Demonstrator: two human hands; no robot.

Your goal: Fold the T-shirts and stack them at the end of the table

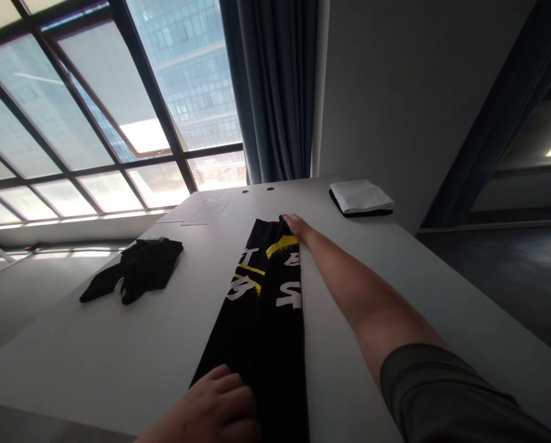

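A black garment with white letters and yellow bands, apparently a T-shirt (279, 344), lies lengthwise on the white table, folded into a long narrow strip. At its far right corner, my right hand (297, 226) pinches the cloth, arm stretched out. My left hand (220, 403) rests at the near left edge of the shirt with its fingers curled onto the fabric; the fingertips are hidden. The near end of the shirt runs out of view at the bottom.
A crumpled black garment (148, 266) lies on the table (132, 357) at the left. Folded white and black cloth (362, 197) sits at the far right. Pale sheets (205, 211) lie at the far left, near two holes in the tabletop. A blue curtain (279, 92) hangs behind.
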